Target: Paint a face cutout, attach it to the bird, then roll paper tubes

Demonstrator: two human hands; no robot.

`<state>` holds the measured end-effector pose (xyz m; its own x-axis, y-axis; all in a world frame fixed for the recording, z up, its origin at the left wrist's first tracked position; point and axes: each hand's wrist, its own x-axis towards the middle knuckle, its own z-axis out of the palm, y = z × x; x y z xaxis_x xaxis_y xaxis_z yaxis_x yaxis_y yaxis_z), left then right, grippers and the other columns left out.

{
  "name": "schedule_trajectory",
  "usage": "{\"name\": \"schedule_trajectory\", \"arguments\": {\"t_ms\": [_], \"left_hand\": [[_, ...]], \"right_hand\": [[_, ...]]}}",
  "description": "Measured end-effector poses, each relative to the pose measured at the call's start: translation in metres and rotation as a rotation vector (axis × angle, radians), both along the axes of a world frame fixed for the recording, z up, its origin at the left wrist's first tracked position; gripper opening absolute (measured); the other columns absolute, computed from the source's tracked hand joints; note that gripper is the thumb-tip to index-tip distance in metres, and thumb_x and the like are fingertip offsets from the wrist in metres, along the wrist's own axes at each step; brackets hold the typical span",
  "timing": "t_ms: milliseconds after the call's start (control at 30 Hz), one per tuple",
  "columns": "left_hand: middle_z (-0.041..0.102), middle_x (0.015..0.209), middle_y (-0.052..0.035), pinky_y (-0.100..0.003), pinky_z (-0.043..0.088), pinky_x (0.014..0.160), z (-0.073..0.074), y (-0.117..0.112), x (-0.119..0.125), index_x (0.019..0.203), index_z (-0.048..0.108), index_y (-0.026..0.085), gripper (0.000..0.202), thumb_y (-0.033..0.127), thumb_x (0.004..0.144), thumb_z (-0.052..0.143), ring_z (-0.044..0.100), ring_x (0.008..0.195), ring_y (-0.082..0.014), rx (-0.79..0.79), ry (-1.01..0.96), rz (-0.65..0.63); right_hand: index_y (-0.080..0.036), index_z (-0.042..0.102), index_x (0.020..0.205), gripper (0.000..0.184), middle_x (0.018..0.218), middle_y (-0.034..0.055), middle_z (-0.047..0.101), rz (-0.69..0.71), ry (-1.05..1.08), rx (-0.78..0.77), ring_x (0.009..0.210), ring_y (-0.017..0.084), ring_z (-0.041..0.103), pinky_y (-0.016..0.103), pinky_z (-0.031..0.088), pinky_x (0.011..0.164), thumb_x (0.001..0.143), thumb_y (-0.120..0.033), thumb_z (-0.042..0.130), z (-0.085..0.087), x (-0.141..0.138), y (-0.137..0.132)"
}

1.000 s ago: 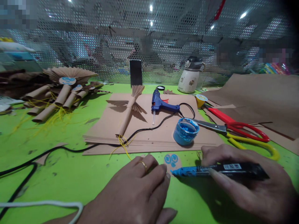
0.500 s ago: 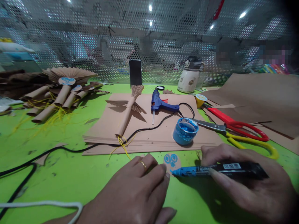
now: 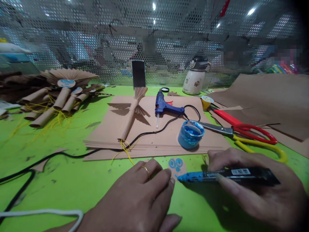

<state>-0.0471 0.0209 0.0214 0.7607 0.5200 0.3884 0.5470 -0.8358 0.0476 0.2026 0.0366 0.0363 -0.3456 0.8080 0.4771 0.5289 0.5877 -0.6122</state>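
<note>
My right hand [image 3: 256, 190] grips a black marker [image 3: 231, 175] whose blue-stained tip touches a small round brown paper disc [image 3: 177, 166] painted with blue eyes. The disc lies on the green table [image 3: 72, 180]. My left hand [image 3: 137, 199], a ring on one finger, lies flat with its fingertips pressing the disc's left edge. An open pot of blue paint [image 3: 190, 134] stands just beyond the disc on a stack of brown paper sheets [image 3: 149, 129].
On the sheets lie a rolled paper figure with a fan top [image 3: 131, 116] and a blue glue gun [image 3: 166, 108] with its black cord [image 3: 60, 154]. Red and yellow scissors [image 3: 246, 132] lie right. Finished paper figures [image 3: 58, 96] are piled left. A bottle [image 3: 196, 77] stands by the mesh wall.
The view has shifted slightly. The marker tip has crept a little left along the disc; both hands otherwise stay in place.
</note>
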Motion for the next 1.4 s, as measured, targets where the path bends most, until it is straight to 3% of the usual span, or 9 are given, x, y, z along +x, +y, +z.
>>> {"name": "schedule_trajectory", "arguments": {"t_ms": [533, 1000, 1400], "left_hand": [[0.065, 0.097, -0.0108, -0.039, 0.052, 0.077, -0.001, 0.0014, 0.0006, 0.106, 0.062, 0.013, 0.026, 0.032, 0.09, 0.055, 0.056, 0.091, -0.024, 0.008, 0.009, 0.018], [0.065, 0.098, -0.0112, -0.038, 0.051, 0.078, -0.0003, -0.0009, -0.0009, 0.106, 0.062, 0.014, 0.026, 0.033, 0.09, 0.055, 0.056, 0.091, -0.0237, 0.018, 0.012, 0.016], [0.065, 0.096, -0.0115, -0.038, 0.051, 0.078, 0.0028, 0.0003, 0.0006, 0.106, 0.061, 0.014, 0.026, 0.033, 0.09, 0.054, 0.056, 0.089, -0.0234, -0.012, 0.019, 0.015]], "right_hand": [[-0.028, 0.064, 0.083, 0.012, 0.075, -0.0019, 0.071, -0.061, 0.018, 0.036, 0.07, 0.017, 0.069, 0.02, 0.052, 0.053, 0.076, -0.018, 0.062, -0.0007, 0.0029, -0.001], [-0.026, 0.064, 0.083, 0.013, 0.075, -0.0018, 0.071, 0.01, -0.04, 0.025, 0.071, 0.016, 0.07, 0.017, 0.05, 0.049, 0.075, -0.015, 0.062, 0.0025, -0.0003, -0.0009], [-0.025, 0.066, 0.08, 0.007, 0.075, 0.0001, 0.07, -0.093, -0.021, -0.018, 0.064, 0.017, 0.067, 0.021, 0.053, 0.053, 0.075, -0.021, 0.063, -0.0002, -0.0004, 0.0015]]}}
